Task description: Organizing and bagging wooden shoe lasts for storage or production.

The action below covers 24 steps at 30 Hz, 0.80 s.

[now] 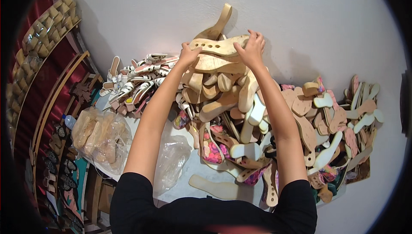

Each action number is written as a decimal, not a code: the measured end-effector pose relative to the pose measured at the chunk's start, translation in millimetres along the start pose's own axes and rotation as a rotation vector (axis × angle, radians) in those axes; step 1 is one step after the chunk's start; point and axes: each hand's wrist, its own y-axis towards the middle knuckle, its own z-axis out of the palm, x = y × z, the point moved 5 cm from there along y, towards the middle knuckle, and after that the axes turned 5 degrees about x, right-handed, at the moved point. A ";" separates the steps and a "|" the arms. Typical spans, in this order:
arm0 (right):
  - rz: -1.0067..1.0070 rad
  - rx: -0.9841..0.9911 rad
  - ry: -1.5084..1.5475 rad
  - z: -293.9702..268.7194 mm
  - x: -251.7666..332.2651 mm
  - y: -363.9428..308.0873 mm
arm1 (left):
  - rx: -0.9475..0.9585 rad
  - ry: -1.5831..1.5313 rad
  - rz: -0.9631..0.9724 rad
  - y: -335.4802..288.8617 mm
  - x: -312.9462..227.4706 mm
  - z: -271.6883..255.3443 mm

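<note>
Both hands up at top of sole heap: L hand (188,54) and R hand (251,49) each clamped on an end of a perforated wooden sole (216,46), atop pile against wall. Sorting looks early; most of heap (223,101) on worktop (193,169) untouched, bagged soles (101,135) at left.

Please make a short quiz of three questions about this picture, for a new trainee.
1. True or false: both hands touch the same pale wooden sole on top of the pile.
2. What lies at the left of the table? A) a clear plastic bag of soles B) a metal bucket C) a folded towel
3. What colour is the wall behind the pile?

Key
1. True: the left hand and the right hand grip the wooden sole with holes.
2. A: the plastic bag.
3. White: the wall.
</note>
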 end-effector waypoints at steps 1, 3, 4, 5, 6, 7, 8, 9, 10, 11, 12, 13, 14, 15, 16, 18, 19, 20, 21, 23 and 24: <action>-0.009 0.016 -0.046 5.0 2.2 8.7 | 0.028 -0.078 -0.063 6.1 3.3 4.6; -0.024 0.034 -0.078 14.7 17.1 24.3 | 0.043 -0.149 -0.130 21.5 14.8 4.5; 0.064 0.085 -0.105 20.9 27.9 31.4 | 0.014 -0.239 -0.186 35.7 33.8 -1.5; 0.170 0.131 -0.152 24.7 23.4 37.1 | 0.012 -0.335 -0.236 42.6 35.7 0.4; 0.175 0.129 -0.152 29.8 21.1 44.5 | 0.237 -0.533 -0.262 48.4 35.2 8.6; 0.082 0.078 -0.191 32.6 25.3 53.8 | 0.239 -0.531 -0.262 53.1 35.5 9.0; 0.001 0.032 -0.240 36.3 21.6 60.4 | 0.274 -0.477 -0.294 47.6 26.6 18.4; 0.005 0.034 -0.241 36.7 24.0 66.2 | 0.296 -0.422 -0.322 39.4 18.5 20.1; -0.075 0.057 -0.214 37.1 30.6 73.4 | 0.270 -0.463 -0.331 32.7 12.3 21.0; -0.164 0.078 -0.181 36.8 42.1 80.0 | 0.263 -0.462 -0.331 30.0 11.0 18.2; -0.170 0.077 -0.177 36.3 48.6 86.8 | 0.259 -0.445 -0.313 28.7 9.3 15.0; -0.138 0.080 -0.104 34.9 53.5 93.8 | 0.256 -0.429 -0.294 28.5 7.8 11.6; -0.099 0.091 -0.031 40.3 51.7 99.6 | 0.259 -0.468 -0.271 31.4 12.1 14.5; -0.099 0.097 -0.028 47.4 49.0 106.6 | 0.257 -0.468 -0.277 33.9 17.1 18.1; 0.000 0.165 0.086 55.8 41.6 112.4 | 0.223 -0.477 -0.240 37.0 19.6 21.1; 0.094 0.236 0.197 64.2 41.5 110.0 | 0.198 -0.477 -0.168 36.1 16.6 19.1; 0.071 0.213 0.144 65.7 43.4 106.7 | 0.197 -0.479 -0.171 33.8 16.8 22.0; 0.051 0.186 0.090 63.8 45.2 103.1 | 0.128 -0.493 -0.113 27.0 4.0 21.4; 0.046 0.189 0.091 63.2 48.5 100.1 | 0.050 -0.506 -0.055 21.6 -4.7 18.7; 0.078 0.249 0.197 60.4 52.9 96.2 | 0.007 -0.470 -0.001 24.5 -1.1 24.0; 0.073 0.245 0.196 60.5 50.1 96.5 | -0.050 -0.382 -0.001 27.9 3.5 26.5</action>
